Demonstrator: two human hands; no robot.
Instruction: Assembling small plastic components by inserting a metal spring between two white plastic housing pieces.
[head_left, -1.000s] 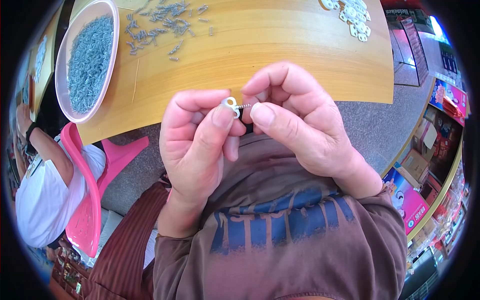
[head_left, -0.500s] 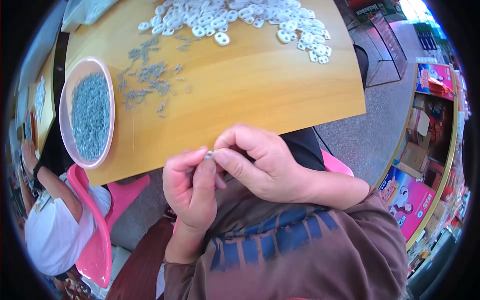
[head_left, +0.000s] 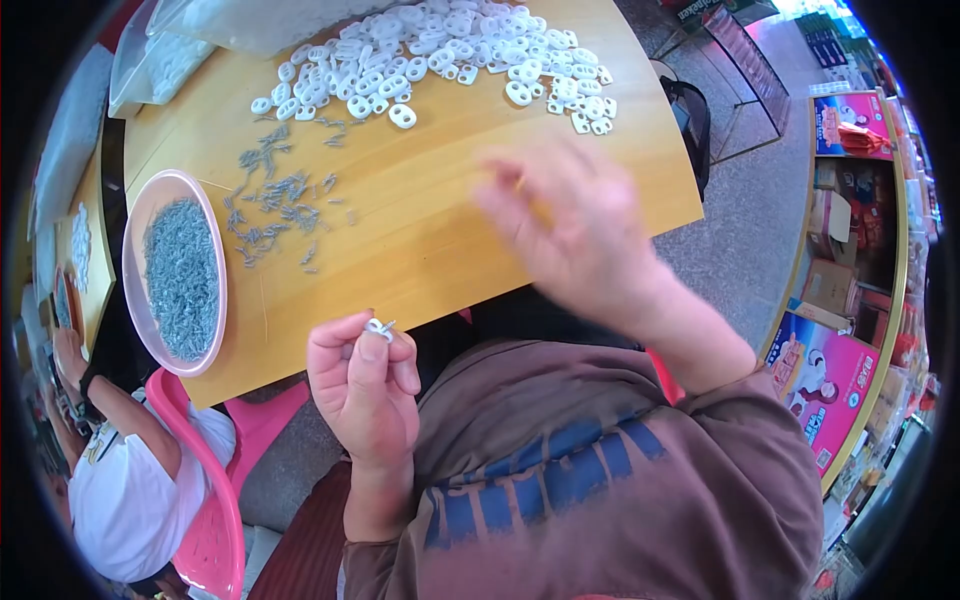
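Note:
My left hand (head_left: 362,385) pinches a small white plastic piece (head_left: 378,327) between thumb and forefinger, off the table's near edge. A thin grey screw-like pin sticks out of the piece to the right. My right hand (head_left: 570,205) is over the right half of the table, smeared by motion, so its fingers do not show clearly. Beyond it lies a heap of white two-holed plastic pieces (head_left: 402,116), some oval and some squarer. Loose grey screws (head_left: 285,188) are scattered left of the middle of the yellow wooden table (head_left: 400,215).
A pink oval basin (head_left: 136,290) full of grey screws stands at the table's left edge. Clear plastic bags (head_left: 270,22) of white pieces lie at the far left. A person in white (head_left: 135,490) sits on a pink chair (head_left: 215,535) to the left. Shelves (head_left: 845,260) stand at right.
My right hand has left the left hand and swung up and right over the table. The left hand keeps its pinch, and the white piece with its pin now shows. The view has shifted slightly.

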